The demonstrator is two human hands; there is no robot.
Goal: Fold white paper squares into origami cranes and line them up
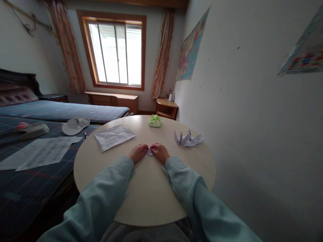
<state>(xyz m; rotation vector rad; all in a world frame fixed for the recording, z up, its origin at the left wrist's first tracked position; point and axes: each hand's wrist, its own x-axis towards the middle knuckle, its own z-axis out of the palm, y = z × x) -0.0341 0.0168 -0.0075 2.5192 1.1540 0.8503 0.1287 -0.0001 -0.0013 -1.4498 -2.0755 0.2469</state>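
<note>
Near the middle of the round table, a small piece of folded white paper lies between my two hands. My left hand pinches its left side, fingers curled inward. On the right side, my right hand grips the same paper with bent fingers. The fingers cover most of the paper, so its folds are hard to make out. To the right stand several folded paper cranes. Creased paper sheets lie flat at the left.
A green and white tissue pack sits at the table's far side. Left of the table is a bed with printed papers, a pale cap and a pen. A white wall runs along the right.
</note>
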